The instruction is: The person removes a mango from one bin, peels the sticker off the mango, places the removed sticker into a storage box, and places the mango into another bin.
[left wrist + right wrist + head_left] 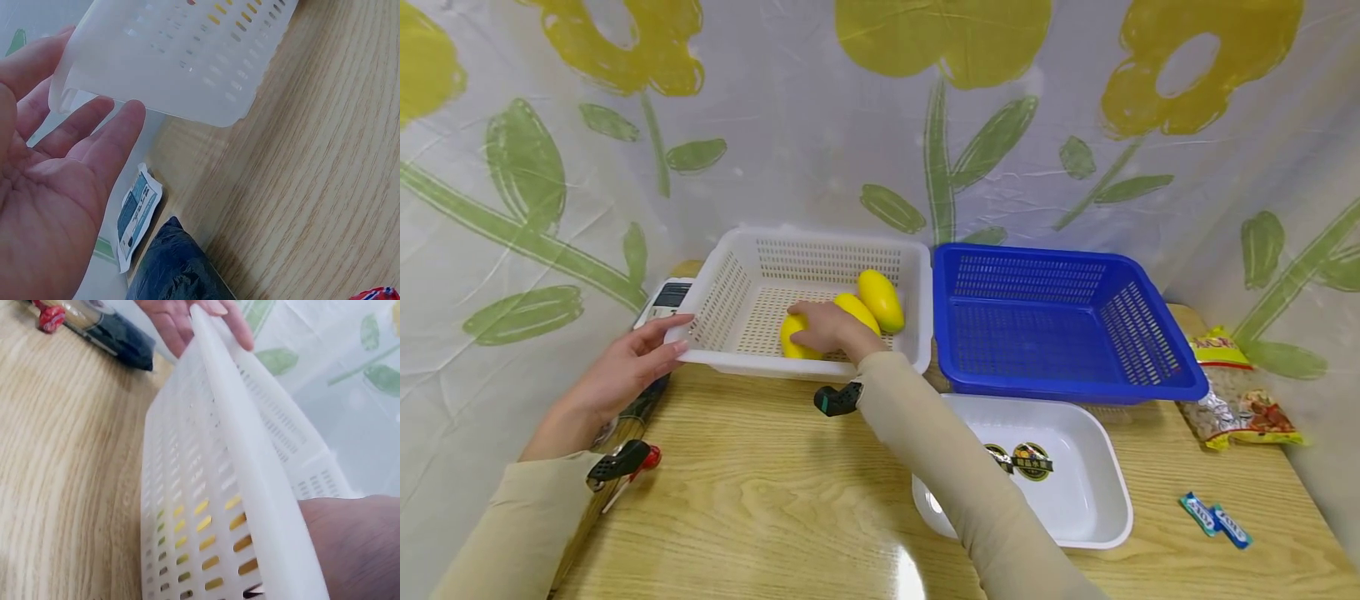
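We steady the white perforated plastic basket (733, 283) on the wooden bench (760, 500) with our left hand (625, 371), fingers straight against its corner. Our right hand (827, 327) reaches inside, fingers apparently curled over one yellow mango (793, 337); two more lie beside it.

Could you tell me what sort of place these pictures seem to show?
Probably a staged tabletop for sorting things rather than a real kitchen: a wooden table backed by a flower-print plastic sheet, with a white basket, a blue basket and a white tray laid out.
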Demonstrator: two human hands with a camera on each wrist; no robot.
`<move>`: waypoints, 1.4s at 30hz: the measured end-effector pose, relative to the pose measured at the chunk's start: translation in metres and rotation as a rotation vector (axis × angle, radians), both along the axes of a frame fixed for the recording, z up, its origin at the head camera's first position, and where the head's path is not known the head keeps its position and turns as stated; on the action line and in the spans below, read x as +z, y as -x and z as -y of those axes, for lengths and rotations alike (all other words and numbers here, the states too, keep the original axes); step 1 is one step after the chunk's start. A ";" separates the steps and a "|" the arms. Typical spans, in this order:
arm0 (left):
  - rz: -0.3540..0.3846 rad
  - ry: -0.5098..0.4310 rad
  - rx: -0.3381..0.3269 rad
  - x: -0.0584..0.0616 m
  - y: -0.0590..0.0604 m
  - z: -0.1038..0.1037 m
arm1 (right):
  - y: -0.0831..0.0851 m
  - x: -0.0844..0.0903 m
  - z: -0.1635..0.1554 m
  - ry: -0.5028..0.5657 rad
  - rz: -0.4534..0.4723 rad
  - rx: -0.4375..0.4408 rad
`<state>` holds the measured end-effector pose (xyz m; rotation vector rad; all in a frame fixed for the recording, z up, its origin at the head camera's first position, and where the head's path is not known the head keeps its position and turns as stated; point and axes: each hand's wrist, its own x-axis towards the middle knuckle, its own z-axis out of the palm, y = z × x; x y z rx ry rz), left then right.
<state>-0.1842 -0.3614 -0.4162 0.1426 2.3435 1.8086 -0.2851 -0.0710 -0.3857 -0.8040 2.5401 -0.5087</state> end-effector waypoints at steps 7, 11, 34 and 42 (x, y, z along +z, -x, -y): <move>0.005 0.014 -0.021 -0.001 0.003 0.000 | 0.002 0.001 -0.006 -0.007 0.040 0.014; 0.008 0.013 -0.015 0.001 0.003 0.002 | -0.003 0.011 -0.011 -0.039 -0.002 0.038; 0.005 -0.022 -0.019 -0.004 0.006 0.003 | -0.148 0.020 -0.219 0.663 -0.102 -0.180; -0.012 -0.011 -0.006 -0.009 -0.001 0.010 | -0.193 -0.017 -0.283 0.864 -0.056 -0.300</move>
